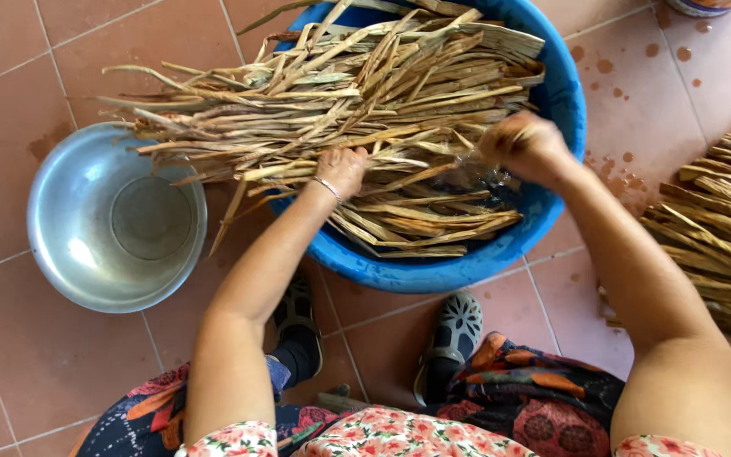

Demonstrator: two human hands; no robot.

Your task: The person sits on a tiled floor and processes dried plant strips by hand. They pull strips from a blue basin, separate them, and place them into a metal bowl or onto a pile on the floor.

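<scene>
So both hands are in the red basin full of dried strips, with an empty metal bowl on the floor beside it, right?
Not quite: the basin is blue, not red. The head view shows it. The rest holds: the left hand and the right hand are both on the dried strips in it, and the empty metal bowl sits on the tiled floor beside it.

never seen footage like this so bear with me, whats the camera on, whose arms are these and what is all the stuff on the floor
The one picture comes from a camera worn on a person's head, looking down at their own bare arms. The left hand presses on a bundle of long dry tan plant strips lying across a round blue plastic basin. The right hand, blurred, grips strips where water shows in the basin. Beside it on the reddish tiled floor sits an empty round metal bowl. Another pile of the same strips lies at the right edge.
</scene>
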